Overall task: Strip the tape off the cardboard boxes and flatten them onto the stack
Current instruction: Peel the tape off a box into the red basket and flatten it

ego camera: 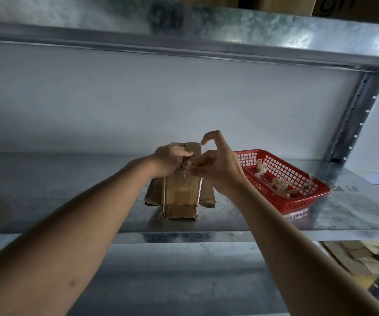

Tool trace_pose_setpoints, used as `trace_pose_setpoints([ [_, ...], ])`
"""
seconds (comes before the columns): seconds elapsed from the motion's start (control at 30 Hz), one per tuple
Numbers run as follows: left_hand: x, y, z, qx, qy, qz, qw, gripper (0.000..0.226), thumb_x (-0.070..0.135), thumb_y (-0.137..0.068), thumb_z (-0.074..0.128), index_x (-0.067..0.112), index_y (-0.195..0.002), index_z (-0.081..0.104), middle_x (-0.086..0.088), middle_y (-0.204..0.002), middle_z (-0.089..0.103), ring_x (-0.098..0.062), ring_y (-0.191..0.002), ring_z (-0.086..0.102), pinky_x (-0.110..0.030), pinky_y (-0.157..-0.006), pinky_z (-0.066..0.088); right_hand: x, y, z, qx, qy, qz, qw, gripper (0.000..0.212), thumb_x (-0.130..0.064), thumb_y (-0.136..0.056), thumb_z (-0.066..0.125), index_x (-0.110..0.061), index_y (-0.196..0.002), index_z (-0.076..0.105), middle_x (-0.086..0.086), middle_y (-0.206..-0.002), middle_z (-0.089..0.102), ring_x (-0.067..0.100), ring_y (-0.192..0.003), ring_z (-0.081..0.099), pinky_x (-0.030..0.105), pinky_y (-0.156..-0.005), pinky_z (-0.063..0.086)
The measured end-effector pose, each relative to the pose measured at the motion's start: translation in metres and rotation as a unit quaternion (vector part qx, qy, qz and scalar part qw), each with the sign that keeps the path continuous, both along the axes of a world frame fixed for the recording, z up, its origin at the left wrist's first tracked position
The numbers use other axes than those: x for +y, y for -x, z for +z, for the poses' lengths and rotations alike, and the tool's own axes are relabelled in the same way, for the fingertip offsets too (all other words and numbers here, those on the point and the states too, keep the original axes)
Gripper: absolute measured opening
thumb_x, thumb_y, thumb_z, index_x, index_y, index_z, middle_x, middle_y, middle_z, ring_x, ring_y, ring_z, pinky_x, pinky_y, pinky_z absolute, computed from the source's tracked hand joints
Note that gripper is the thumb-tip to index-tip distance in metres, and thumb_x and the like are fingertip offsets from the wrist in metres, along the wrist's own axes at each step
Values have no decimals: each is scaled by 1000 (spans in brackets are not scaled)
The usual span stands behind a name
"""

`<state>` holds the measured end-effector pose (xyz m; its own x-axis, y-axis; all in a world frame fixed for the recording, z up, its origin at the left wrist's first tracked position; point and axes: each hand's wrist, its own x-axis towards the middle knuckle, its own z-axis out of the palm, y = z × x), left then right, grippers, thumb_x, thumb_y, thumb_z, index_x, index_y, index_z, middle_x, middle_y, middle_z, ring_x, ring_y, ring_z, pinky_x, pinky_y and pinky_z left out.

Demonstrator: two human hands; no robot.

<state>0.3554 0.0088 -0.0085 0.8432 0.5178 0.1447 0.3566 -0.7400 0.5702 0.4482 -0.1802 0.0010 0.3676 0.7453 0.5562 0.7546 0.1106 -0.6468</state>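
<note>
- Cardboard box (182, 190), centre of the frame, lies partly collapsed on a galvanised metal shelf (70, 192), flaps splayed at its near end and along both sides; its long axis runs from the viewer toward the back wall.
- Left hand (172, 157) clamps the far, upper end of the box, fingers curled over the folded edge, pinning it in place.
- Right hand (215, 165) hovers just right of that same end, thumb and lower fingers pinching a wisp of clear tape (187, 166); its forefinger arches free above.
- Tape strip trails from the pinch down onto the box's top face, so the peel line appears to follow the long axis back toward the viewer. The right hand is the one placed to draw it; the left only anchors.
- Red plastic basket (297, 201), centre right on the same shelf, sits near the right hand and holds crumpled tape scraps (279, 185).
- Flattened cardboard (354, 254) shows at lower right, on a level beneath; whether it is the stack cannot be told.
- More cartons (286, 3) line the shelf overhead, upper right.
</note>
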Motion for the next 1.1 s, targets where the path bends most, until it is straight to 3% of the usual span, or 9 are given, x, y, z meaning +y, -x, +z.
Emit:
trace_pose_setpoints([
  [0.17, -1, 0, 2, 10, 10, 8, 1000, 51, 12, -107, 33, 37, -142, 61, 0, -165, 35, -20, -155, 23, -39, -129, 14, 2, 2, 8, -112, 65, -17, 991, 17, -17, -83, 85, -20, -100, 83, -8, -96, 70, -4, -74, 60, 9, -66, 44],
  [0.3, -3, 2, 4, 1, 32, 0, 999, 52, 11, -107, 35, 42, -139, 62, 2, -165, 34, -21, -156, 21, -39, -128, 15, 2, 5, 0, -83, 52, -25, 995, 15, -18, -83, 85, -19, -98, 84, -1, -118, 59, 12, -91, 67, 24, -82, 57],
  [0.37, -3, 2, 4, 7, 21, -4, 1000, 52, 13, -107, 32, 40, -141, 60, 2, -167, 32, -21, -157, 17, -40, -129, 11, 0, 6, 0, -103, 45, -24, 993, 12, -16, -85, 83, -18, -97, 83, -3, -109, 66, 13, -92, 67, 28, -82, 57],
  [0.53, -6, 5, 7, 0, 15, -8, 1000, 54, 5, -105, 35, 33, -143, 61, -1, -166, 33, -19, -156, 20, -33, -128, 11, -14, 9, -10, -171, -6, -13, 985, 12, -10, -81, 86, -16, -92, 85, -29, -84, 58, -11, -74, 61, 4, -66, 43],
  [0.77, -18, 12, 8, -19, 18, -5, 1000, 53, 7, -106, 32, 30, -142, 63, -1, -164, 35, -19, -154, 23, -27, -123, 12, -14, 26, -35, -193, -38, -88, 977, 14, -11, -91, 77, -21, -99, 82, -6, -94, 68, 1, -70, 58, 7, -66, 43],
  [0.87, -18, 15, 14, 9, 41, -19, 999, 40, 34, -108, 45, 38, -145, 58, 3, -167, 29, -17, -157, 13, -36, -125, 6, -12, 32, -47, -84, -25, -151, 985, 9, -13, -95, 71, -17, -95, 79, -2, -97, 72, 6, -73, 67, 7, -64, 45],
  [0.97, -15, 18, 16, 55, 43, -24, 997, 80, 86, -79, 56, 46, -148, 52, 12, -169, 23, -12, -158, 6, -46, -127, 6, -11, 31, -54, -4, 0, -175, 985, 9, -24, -96, 69, -20, -93, 76, -4, -89, 76, 8, -71, 71, 28, -67, 59],
  [1.03, -15, 19, 16, 71, 4, -31, 997, 100, 96, -65, 62, 48, -151, 46, 15, -168, 21, -10, -158, 3, -48, -127, 7, -11, 32, -54, 10, 21, -170, 985, 10, -26, -96, 67, -21, -91, 75, -6, -83, 77, 10, -71, 73, 40, -71, 62],
  [1.1, -15, 19, 15, 70, -5, -38, 997, 101, 94, -66, 61, 47, -153, 43, 13, -170, 19, -10, -158, 0, -49, -127, 4, -10, 36, -53, 9, 42, -152, 988, 10, -26, -97, 66, -23, -91, 73, -7, -82, 77, 9, -71, 74, 40, -73, 63],
])
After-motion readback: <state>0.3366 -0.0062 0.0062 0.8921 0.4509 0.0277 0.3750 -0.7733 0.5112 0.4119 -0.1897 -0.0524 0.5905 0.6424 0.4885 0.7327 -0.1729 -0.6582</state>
